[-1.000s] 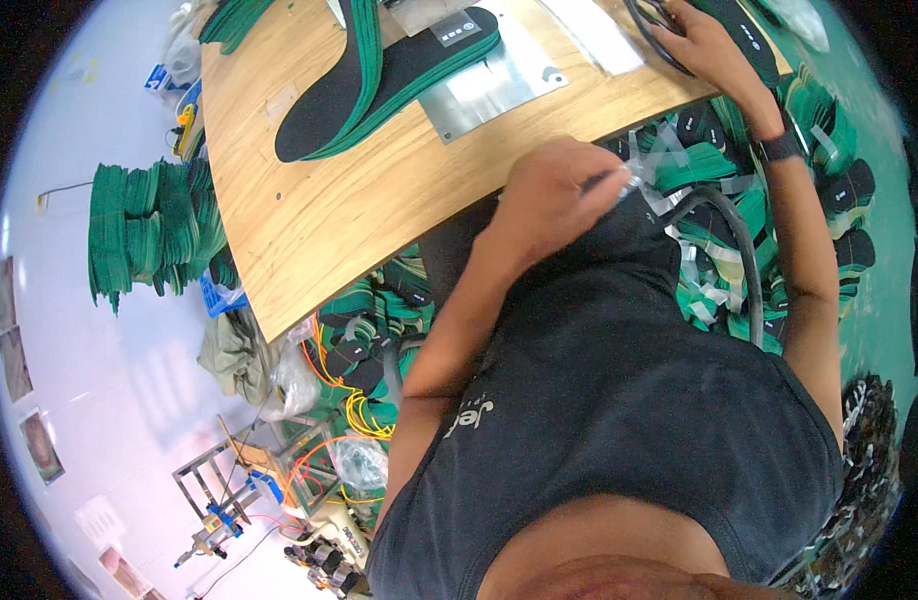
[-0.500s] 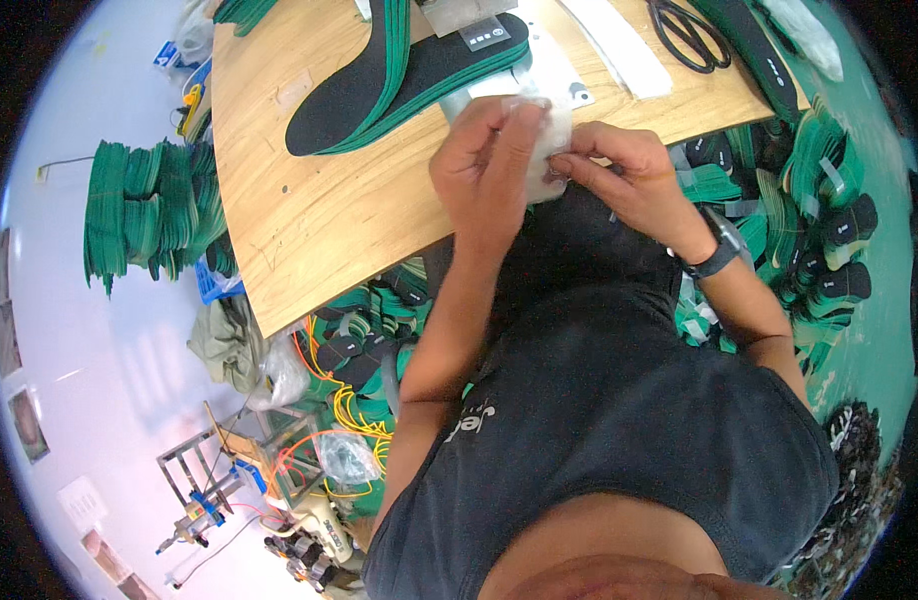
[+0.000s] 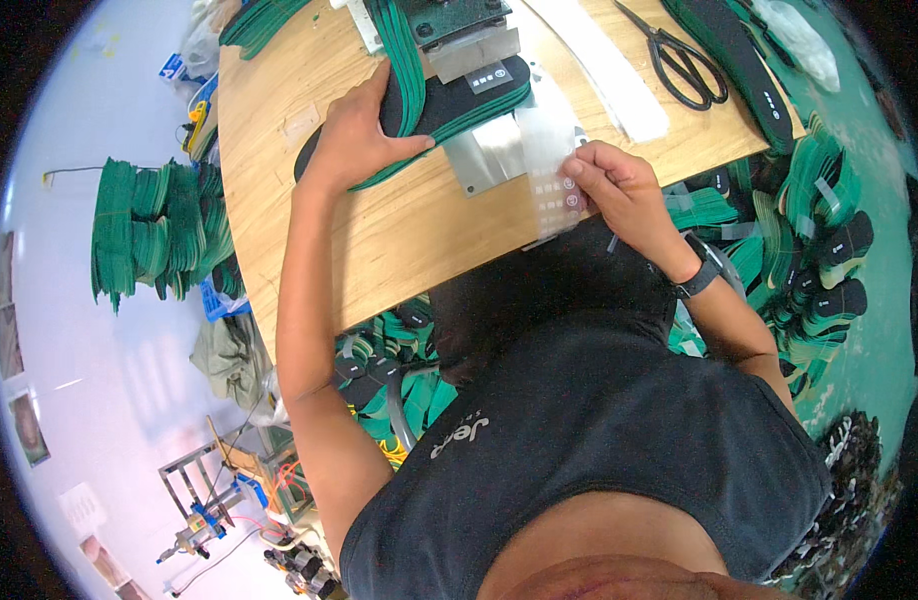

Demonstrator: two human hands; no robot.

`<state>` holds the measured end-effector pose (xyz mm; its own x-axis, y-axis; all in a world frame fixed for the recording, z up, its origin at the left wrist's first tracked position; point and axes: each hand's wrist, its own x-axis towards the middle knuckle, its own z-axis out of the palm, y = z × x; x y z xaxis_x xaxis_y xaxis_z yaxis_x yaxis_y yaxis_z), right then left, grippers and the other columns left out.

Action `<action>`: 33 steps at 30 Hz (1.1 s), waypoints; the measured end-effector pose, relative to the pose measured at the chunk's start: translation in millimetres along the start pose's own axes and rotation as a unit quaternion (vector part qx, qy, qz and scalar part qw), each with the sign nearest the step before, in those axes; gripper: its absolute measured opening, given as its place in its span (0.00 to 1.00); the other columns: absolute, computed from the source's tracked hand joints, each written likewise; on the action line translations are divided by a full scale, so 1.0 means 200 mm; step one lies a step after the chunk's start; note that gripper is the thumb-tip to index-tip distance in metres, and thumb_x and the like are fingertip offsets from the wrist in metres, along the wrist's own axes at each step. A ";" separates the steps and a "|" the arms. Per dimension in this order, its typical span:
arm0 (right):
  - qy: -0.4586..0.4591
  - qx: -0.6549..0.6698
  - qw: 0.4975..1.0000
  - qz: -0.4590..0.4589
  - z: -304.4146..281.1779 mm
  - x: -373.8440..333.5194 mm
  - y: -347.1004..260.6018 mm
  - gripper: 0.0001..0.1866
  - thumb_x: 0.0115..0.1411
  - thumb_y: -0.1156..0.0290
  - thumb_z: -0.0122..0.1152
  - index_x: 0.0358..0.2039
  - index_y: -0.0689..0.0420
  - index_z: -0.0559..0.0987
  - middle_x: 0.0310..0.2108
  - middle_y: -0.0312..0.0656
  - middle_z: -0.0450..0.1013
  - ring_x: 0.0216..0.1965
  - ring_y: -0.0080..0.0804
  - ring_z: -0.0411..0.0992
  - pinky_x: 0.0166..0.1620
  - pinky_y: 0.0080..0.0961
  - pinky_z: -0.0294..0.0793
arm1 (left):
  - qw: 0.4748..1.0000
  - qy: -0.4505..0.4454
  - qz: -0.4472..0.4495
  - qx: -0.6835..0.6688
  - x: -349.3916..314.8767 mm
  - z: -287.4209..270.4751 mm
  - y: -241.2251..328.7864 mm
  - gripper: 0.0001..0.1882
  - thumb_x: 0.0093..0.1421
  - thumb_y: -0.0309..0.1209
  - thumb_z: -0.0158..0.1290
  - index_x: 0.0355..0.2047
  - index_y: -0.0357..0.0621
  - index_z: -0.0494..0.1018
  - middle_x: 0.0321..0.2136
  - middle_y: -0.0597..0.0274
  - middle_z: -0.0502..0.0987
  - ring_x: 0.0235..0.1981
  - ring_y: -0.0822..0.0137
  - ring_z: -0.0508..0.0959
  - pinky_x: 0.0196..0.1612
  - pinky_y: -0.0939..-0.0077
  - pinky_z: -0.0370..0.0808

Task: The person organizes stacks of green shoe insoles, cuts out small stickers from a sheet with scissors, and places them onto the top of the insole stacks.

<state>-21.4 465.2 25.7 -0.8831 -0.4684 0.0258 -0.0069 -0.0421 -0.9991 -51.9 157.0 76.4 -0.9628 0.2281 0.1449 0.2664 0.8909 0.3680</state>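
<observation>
Black insoles with green edges (image 3: 444,110) lie stacked on the wooden table under a metal press head (image 3: 469,45). More of the layers (image 3: 404,75) bend upward at the stack's left part. My left hand (image 3: 359,140) grips the insoles there, thumb along the near side and fingertips partly hidden behind the raised layers. My right hand (image 3: 619,185) pinches the right edge of a translucent strip of printed transfer labels (image 3: 551,170) between thumb and fingers. That strip hangs over the table's front edge, partly across a metal plate (image 3: 489,155). A small label patch (image 3: 486,78) lies on the top insole, beside the press head.
Black-handled scissors (image 3: 684,70) and a long white strip (image 3: 604,75) lie at the table's right. Another insole stack (image 3: 734,65) rests along the right edge. Bundled insoles (image 3: 819,270) cover the floor at right, and a tall green pile (image 3: 159,230) stands at left.
My left hand has left the label strip and moved left onto the insoles. The strip, bunched between both hands before, now hangs flat from my right hand.
</observation>
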 end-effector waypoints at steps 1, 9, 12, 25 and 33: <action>0.003 0.008 1.000 0.014 0.00 0.00 0.00 0.09 0.64 0.68 0.53 0.33 0.61 0.75 0.23 0.31 0.71 0.24 0.13 0.69 0.27 0.12 0.69 | 1.000 0.017 0.010 0.010 0.00 0.02 -0.02 0.52 0.38 0.47 0.65 0.60 0.33 0.57 0.43 0.36 0.73 0.45 0.42 0.72 0.49 0.60 0.69; -0.024 0.003 0.999 0.032 0.01 0.04 -0.07 0.09 0.64 0.68 0.53 0.33 0.61 0.75 0.22 0.30 0.69 0.22 0.12 0.66 0.26 0.11 0.67 | 0.998 0.024 -0.002 -0.062 -0.02 -0.01 -0.02 0.41 0.42 0.39 0.61 0.56 0.32 0.63 0.38 0.42 0.75 0.37 0.51 0.75 0.45 0.68 0.71; -0.054 -0.015 0.998 0.019 0.04 0.07 -0.09 0.10 0.64 0.67 0.54 0.31 0.61 0.76 0.20 0.30 0.68 0.22 0.13 0.66 0.25 0.12 0.66 | 0.983 0.024 -0.054 -0.176 -0.05 -0.05 -0.02 0.34 0.44 0.33 0.57 0.52 0.33 0.66 0.35 0.51 0.77 0.32 0.62 0.75 0.41 0.74 0.72; -0.064 -0.024 0.987 0.148 0.02 0.38 -0.12 0.13 0.63 0.64 0.54 0.25 0.58 0.76 0.16 0.32 0.70 0.14 0.15 0.66 0.16 0.10 0.59 | 0.814 0.324 -0.097 -0.471 -0.15 0.01 -0.17 0.15 0.47 0.24 0.54 0.37 0.35 0.70 0.30 0.63 0.73 0.31 0.72 0.72 0.38 0.77 0.70; -0.046 -0.064 0.977 0.197 0.02 0.45 -0.13 0.15 0.63 0.63 0.55 0.22 0.57 0.75 0.14 0.33 0.71 0.11 0.15 0.66 0.11 0.09 0.57 | 0.840 0.296 -0.070 -0.449 -0.15 0.03 -0.17 0.15 0.50 0.26 0.55 0.38 0.36 0.69 0.31 0.64 0.74 0.31 0.72 0.73 0.37 0.78 0.70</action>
<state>-98.3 421.3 53.1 -0.7829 -0.5046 -0.3639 0.2609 0.2647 -0.9284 -32.5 121.3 53.6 -0.8676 -0.3258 0.3756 0.3344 0.1768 0.9257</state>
